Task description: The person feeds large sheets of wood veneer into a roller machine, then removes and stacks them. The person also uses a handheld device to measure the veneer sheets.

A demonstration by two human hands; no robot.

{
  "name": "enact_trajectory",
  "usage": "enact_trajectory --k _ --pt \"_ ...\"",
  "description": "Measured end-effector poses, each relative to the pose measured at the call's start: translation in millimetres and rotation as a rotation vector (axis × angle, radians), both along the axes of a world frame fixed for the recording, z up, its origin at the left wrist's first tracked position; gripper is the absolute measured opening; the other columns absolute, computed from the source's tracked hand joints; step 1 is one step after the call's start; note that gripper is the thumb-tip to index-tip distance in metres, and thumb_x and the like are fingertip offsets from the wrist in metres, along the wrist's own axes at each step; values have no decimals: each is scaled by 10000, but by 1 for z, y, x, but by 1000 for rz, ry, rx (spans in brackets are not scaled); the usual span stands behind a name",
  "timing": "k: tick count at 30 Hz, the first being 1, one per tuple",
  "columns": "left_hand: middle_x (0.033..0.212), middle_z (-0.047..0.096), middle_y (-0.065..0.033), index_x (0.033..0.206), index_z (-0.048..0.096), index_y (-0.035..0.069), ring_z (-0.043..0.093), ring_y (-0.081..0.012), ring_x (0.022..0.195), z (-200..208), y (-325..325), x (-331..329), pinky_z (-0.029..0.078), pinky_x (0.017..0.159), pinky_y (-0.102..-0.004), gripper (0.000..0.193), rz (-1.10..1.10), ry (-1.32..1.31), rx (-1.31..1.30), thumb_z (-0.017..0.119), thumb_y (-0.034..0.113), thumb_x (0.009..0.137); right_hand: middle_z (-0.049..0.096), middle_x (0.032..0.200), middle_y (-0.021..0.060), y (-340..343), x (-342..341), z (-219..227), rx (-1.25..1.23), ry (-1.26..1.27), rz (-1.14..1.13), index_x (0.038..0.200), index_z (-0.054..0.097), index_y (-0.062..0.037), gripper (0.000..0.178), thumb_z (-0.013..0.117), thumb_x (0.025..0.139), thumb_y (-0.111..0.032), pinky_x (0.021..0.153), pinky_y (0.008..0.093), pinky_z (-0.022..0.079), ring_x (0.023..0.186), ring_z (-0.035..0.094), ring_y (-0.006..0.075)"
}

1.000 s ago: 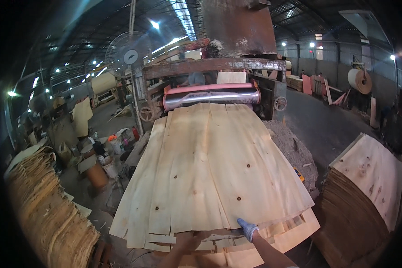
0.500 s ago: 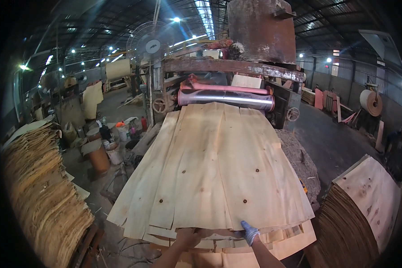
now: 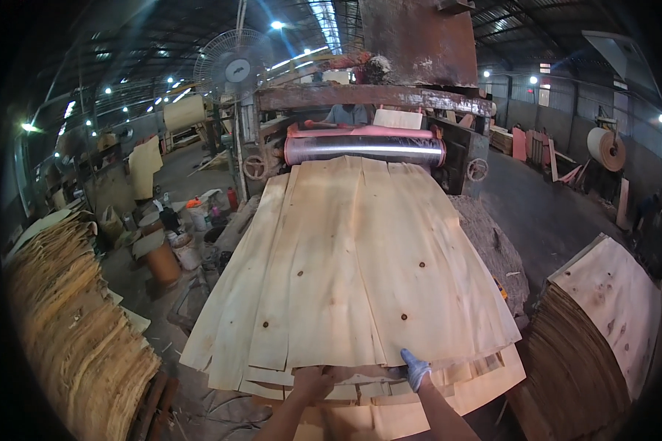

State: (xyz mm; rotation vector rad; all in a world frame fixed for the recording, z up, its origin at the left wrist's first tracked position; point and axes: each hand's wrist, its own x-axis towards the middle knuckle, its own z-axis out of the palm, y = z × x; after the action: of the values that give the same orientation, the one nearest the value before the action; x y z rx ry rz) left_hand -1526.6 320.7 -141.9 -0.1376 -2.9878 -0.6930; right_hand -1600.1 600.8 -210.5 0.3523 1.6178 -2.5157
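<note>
A wide, pale wood veneer sheet [image 3: 338, 257], with dark knots and long lengthwise splits, lies in front of me. Its far end reaches the shiny roller [image 3: 364, 149] of a machine. My left hand [image 3: 312, 384] is bare and closed on the near edge, its fingers partly hidden by the wood. To its right, my right hand [image 3: 417, 370], in a light blue-grey glove, pinches the same edge with the thumb on top and the fingers underneath out of sight. More veneer sheets [image 3: 478, 382] lie below this one, their edges sticking out toward me.
Tall veneer stacks stand at left [image 3: 81, 323] and right [image 3: 603, 316]. Handwheels [image 3: 477, 171] flank the roller, and a rusty tank [image 3: 419, 44] sits above it. A person [image 3: 347, 114] is behind the machine. Buckets [image 3: 187, 253] and a fan [image 3: 235, 70] are on the left.
The whole view has shifted, so the machine and sheet sit higher in it. The person behind the roller now shows more plainly. Both hands keep hold of the near edge.
</note>
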Motion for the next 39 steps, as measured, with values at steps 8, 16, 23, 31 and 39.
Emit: enact_trajectory --k 8,16,23,31,39 --pt "827 589 -110 866 588 113 576 -327 708 -1 1 0 472 578 -426 251 -144 317 -70 566 245 654 580 1010 106 4 -14 -21 -6 -1 -15 1076 521 18 377 614 799 -221 702 371 503 860 572 228" --pt "822 575 -101 846 579 112 569 -317 699 11 6 2 464 560 -425 229 -86 270 6 583 209 639 589 973 121 4 -13 -13 5 5 16 1063 514 19 331 591 814 -186 618 387 546 821 599 245" --pt "803 573 -112 835 567 104 565 -326 701 -6 3 -7 465 579 -423 214 -94 308 -37 577 214 652 589 977 110 3 -4 18 39 -27 29 1071 516 26 368 613 798 -202 652 365 537 793 595 226" --pt "808 602 -128 870 573 100 579 -323 733 -20 1 -10 467 627 -413 256 -83 247 -23 562 274 682 583 1048 95 2 -1 20 51 -58 10 1071 550 34 455 640 772 -296 816 302 436 903 543 186" --pt "876 593 -102 842 592 92 580 -299 724 4 18 -1 468 575 -392 151 -182 175 -119 579 180 720 584 1039 92 10 -9 -5 18 -128 45 1066 550 30 463 650 762 -305 806 301 442 894 543 183"
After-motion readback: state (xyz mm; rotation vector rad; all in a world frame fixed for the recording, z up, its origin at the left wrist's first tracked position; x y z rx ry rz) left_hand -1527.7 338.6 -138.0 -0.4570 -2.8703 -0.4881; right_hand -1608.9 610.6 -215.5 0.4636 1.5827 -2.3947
